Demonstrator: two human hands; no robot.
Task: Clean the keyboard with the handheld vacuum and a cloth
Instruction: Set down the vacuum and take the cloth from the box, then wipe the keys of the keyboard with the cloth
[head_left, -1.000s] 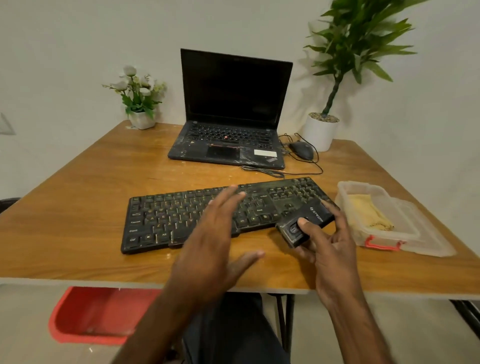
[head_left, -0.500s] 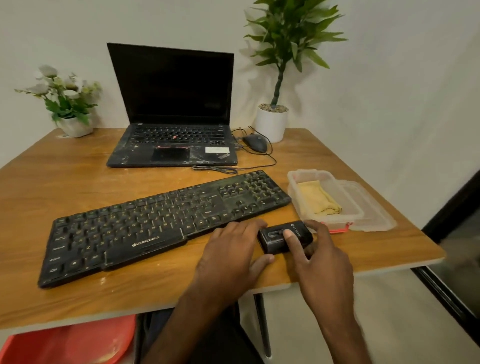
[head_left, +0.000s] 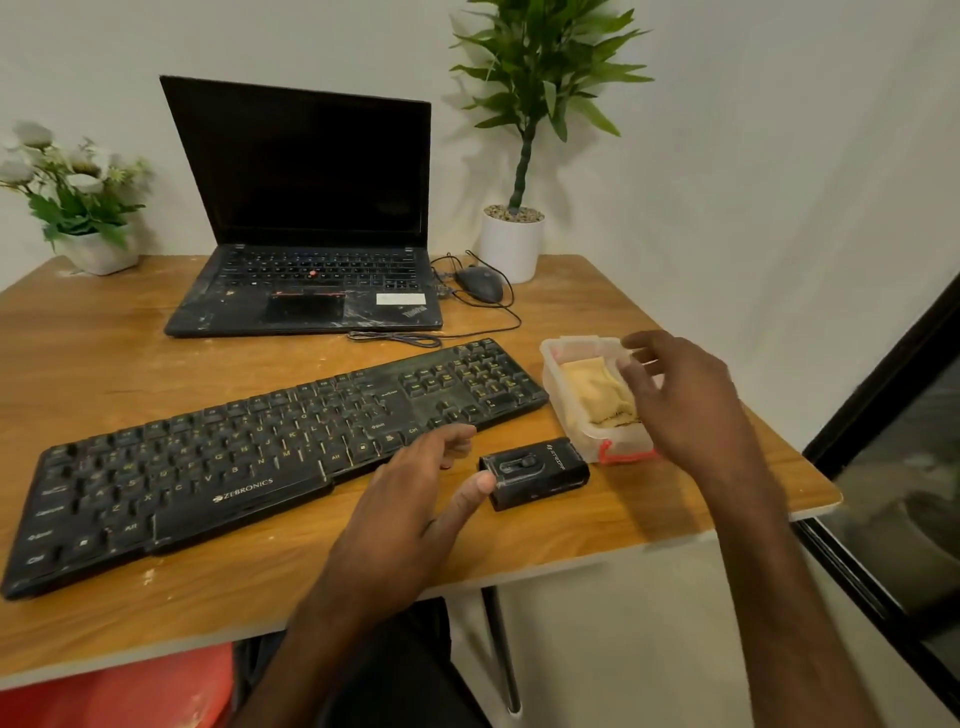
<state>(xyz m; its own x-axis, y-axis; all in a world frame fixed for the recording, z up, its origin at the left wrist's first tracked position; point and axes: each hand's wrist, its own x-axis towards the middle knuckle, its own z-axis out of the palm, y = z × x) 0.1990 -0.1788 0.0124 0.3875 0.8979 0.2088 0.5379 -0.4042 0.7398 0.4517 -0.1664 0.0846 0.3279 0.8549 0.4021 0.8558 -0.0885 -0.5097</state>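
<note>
**Two tools waiting, nothing gripped**

The table (head_left: 156, 353) carried everything within easy reach. The dusty keyboard (head_left: 260, 457) lay slanted across its front, likely set there for cleaning. The right hand (head_left: 685, 410) hovered over the open tub (head_left: 551, 358) at the keyboard's right end. Its fingers were loosely curled and empty, seemingly going for what lay inside. The left hand (head_left: 410, 514) sat low by the keyboard's front edge, fingers relaxed and spread. Its thumb was at the end of the vacuum (head_left: 537, 473), perhaps to steady it. The vacuum lay flat and ungripped, just in front of keyboard and tub. The cloth (head_left: 592, 389) sat folded in the tub, probably kept off the dirty table.
</note>
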